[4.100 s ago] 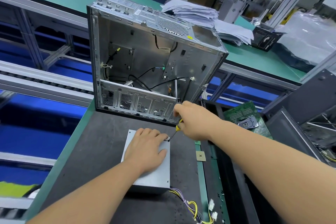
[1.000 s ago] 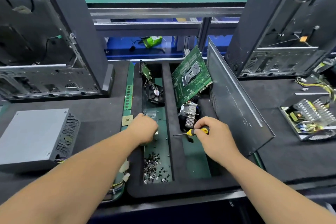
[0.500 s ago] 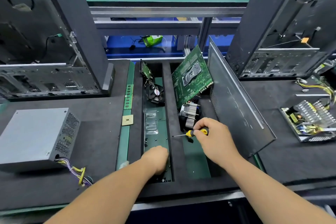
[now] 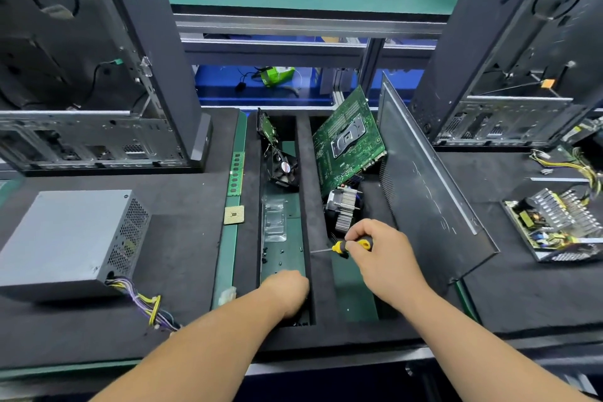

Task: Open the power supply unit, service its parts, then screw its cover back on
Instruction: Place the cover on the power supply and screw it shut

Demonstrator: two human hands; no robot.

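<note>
— What moved?

— Since half a second back, almost nothing: my left hand (image 4: 287,294) sits low in the screw tray (image 4: 283,266), a touch nearer me. Four seconds ago both hands were at the PSU (image 4: 70,238) by the case (image 4: 98,75).

— What are your fingers doing?

— Right hand (image 4: 380,258) is curled round the screwdriver (image 4: 350,245), shaft pointing left over the divider. The left is knuckles-up over the screws (image 4: 282,253); I can't tell whether its fingers pinch one.

— Where's the PSU?

— On the tabletop (image 4: 182,238), well left of the tray, cover on, cables (image 4: 143,302) trailing toward me.

— How far along?

— I'd judge I'm either dropping off a cover screw or fetching one. The cover looks seated; I can't tell whether servicing is done. Another opened unit (image 4: 554,225) lies far right.
</note>
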